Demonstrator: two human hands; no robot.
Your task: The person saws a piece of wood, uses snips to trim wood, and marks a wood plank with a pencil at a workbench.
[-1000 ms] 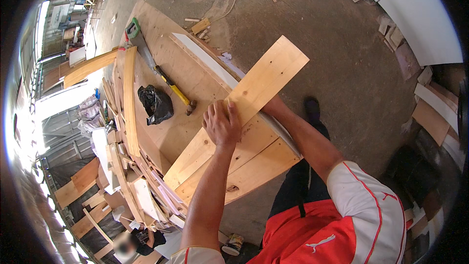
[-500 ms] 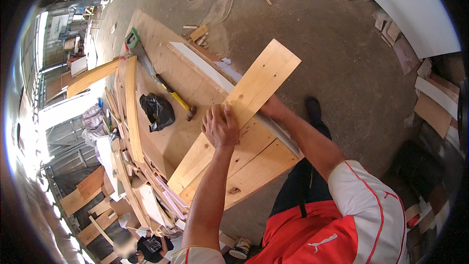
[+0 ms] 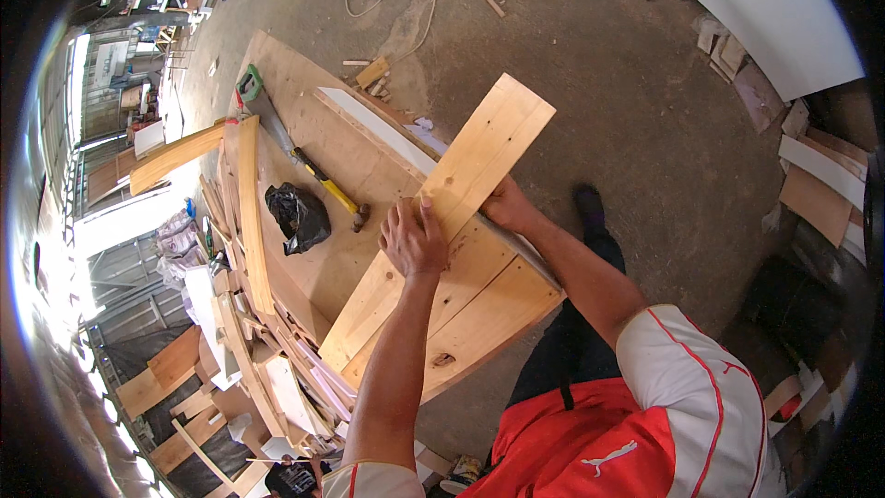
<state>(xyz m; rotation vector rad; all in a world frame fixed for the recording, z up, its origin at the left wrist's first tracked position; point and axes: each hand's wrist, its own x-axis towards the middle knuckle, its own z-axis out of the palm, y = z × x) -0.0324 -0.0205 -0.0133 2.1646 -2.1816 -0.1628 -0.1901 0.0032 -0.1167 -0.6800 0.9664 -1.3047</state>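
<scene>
A long pale wooden board [image 3: 489, 152] lies slantwise over the workbench, its far end jutting past the bench edge. My left hand [image 3: 415, 238] grips its left edge near the middle, fingers curled over and thumb on top. At the opposite edge, my right hand [image 3: 507, 205] holds the board, its fingertips partly hidden beneath. Under and beside it lie wider knotty planks [image 3: 479, 290]. Left of my left hand are a hammer [image 3: 339, 194] with a yellow and black handle and a crumpled black plastic bag [image 3: 297, 217].
A green-handled handsaw [image 3: 265, 109] lies farther back on the plywood bench top [image 3: 300, 83]. A long wood strip [image 3: 251, 212] runs along the left side, beside piled offcuts [image 3: 263, 378]. White panels [image 3: 774, 18] stand at the far right. Two other people are partly visible at the left.
My right hand has slid back slightly, so more of it shows beside the board's edge. The left hand keeps its grip. The whole view has shifted a little.
</scene>
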